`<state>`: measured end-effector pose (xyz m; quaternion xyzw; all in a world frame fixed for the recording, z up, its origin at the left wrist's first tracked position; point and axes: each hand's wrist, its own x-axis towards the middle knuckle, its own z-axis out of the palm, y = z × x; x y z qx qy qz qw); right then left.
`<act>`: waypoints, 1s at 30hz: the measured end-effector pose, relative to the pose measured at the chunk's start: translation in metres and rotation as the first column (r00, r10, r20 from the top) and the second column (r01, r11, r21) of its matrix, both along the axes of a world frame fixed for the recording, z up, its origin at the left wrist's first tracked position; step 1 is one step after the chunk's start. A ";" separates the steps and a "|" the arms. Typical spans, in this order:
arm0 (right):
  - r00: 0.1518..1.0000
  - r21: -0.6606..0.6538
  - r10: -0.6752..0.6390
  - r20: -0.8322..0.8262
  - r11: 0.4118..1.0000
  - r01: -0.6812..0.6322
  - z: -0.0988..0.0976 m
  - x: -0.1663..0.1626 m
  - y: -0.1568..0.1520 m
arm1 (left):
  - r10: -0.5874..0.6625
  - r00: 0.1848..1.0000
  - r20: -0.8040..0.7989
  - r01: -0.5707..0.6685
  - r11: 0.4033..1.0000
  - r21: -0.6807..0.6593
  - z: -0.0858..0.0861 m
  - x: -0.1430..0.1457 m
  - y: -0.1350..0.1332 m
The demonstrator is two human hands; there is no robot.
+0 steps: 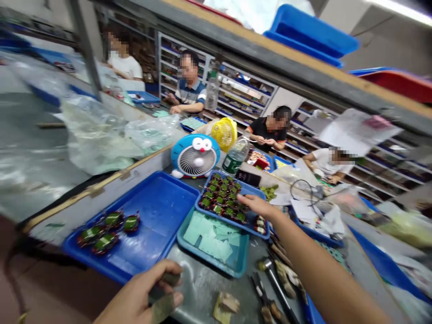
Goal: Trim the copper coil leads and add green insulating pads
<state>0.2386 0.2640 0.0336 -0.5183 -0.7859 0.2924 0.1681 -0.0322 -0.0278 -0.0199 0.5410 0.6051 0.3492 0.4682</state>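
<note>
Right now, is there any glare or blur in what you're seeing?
Head view: the ceiling light glares white at top right; head view: pale shine on the grey table; head view: the yellowish bag near the right edge looks smeared, the green-topped parts in the large blue tray crisper; head view: the overhead shelf slopes down to the right.

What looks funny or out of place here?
The blue cartoon fan, near the large blue tray: its big white eyes and red nose look like a toy's, which seems odd among work tools.
</note>
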 end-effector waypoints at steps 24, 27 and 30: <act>0.857 -0.061 0.323 -0.401 0.924 -0.377 -0.021 -0.191 -0.164 | 0.586 0.809 -0.037 -0.545 0.773 0.325 -0.008 -0.039 -0.025; 0.823 -0.088 0.220 -0.524 0.947 -0.309 -0.005 -0.162 -0.193 | 0.404 0.900 0.165 -0.435 0.850 0.296 0.002 -0.031 -0.002; 0.725 -0.134 0.099 -0.681 0.957 -0.256 -0.006 -0.135 -0.208 | 0.245 0.874 0.420 -0.349 0.917 0.191 0.019 -0.022 0.006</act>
